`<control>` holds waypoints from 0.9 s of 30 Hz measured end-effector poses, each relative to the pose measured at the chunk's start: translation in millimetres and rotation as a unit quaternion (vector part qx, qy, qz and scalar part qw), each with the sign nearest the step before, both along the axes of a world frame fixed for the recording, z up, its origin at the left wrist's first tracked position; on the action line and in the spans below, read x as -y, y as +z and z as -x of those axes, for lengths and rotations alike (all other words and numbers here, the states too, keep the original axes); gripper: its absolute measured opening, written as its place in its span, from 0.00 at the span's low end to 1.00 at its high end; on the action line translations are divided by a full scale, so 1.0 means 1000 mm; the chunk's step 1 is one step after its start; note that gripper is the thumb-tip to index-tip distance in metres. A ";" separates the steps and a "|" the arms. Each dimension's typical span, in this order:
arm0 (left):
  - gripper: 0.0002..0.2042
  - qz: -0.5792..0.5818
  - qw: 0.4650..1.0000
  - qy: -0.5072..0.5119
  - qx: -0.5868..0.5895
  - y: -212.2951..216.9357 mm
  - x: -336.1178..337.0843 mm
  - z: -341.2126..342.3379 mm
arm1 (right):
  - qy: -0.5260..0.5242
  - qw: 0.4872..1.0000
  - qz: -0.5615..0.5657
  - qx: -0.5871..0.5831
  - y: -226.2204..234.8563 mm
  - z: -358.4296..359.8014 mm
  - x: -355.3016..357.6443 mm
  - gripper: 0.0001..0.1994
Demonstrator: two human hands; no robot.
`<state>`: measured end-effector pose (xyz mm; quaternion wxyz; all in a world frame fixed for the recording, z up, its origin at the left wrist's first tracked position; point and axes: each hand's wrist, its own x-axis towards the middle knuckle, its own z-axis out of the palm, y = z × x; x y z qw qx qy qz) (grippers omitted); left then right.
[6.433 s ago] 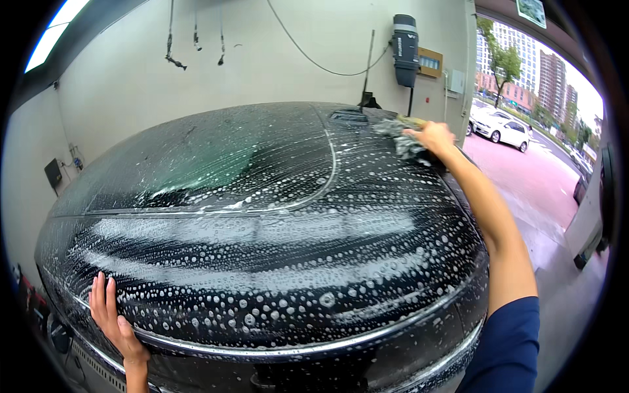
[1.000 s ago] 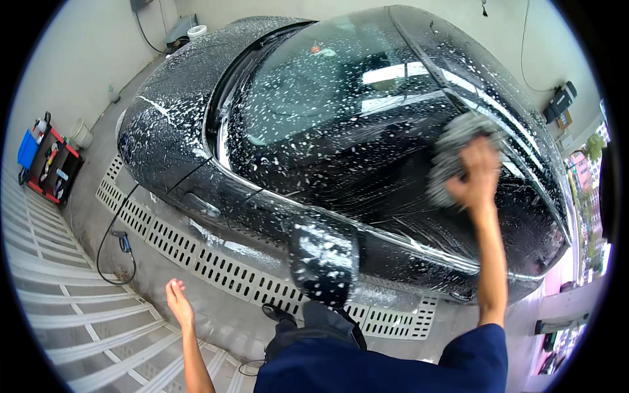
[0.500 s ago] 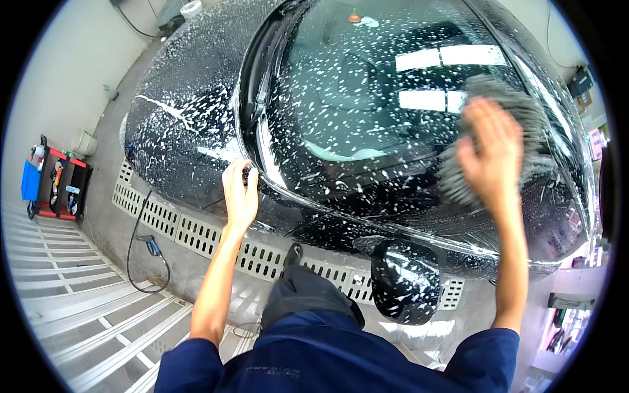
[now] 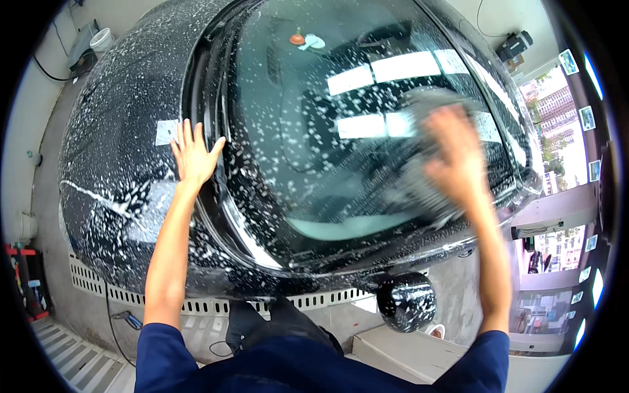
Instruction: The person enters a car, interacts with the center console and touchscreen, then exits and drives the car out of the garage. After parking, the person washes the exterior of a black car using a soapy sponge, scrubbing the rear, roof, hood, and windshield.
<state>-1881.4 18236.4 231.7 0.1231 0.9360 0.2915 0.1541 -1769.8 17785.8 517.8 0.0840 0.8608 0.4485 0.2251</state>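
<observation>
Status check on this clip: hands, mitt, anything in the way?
Left hand flat on the soapy car by the windshield edge. Right hand pressing a grey wash mitt on the windshield, blurred. Nothing blocking the glass.

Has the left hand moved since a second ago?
Yes. The left hand rose from hanging over the grated floor drain to lie flat on the soapy black car.

Right hand presses grey mitt on soapy windscreen.
</observation>
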 end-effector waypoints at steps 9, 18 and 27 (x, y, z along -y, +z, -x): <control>0.26 0.047 0.995 -0.079 -0.023 0.019 -0.031 -0.066 | -0.102 0.991 0.002 -0.092 -0.074 -0.030 -0.161 0.42; 0.13 0.076 0.969 -0.227 0.052 0.016 -0.045 -0.091 | 0.077 0.981 0.128 -0.121 -0.071 -0.128 -0.179 0.38; 0.14 0.153 0.945 -0.257 0.132 0.009 -0.036 -0.112 | -0.492 0.869 0.051 0.003 0.118 -0.460 -0.038 0.36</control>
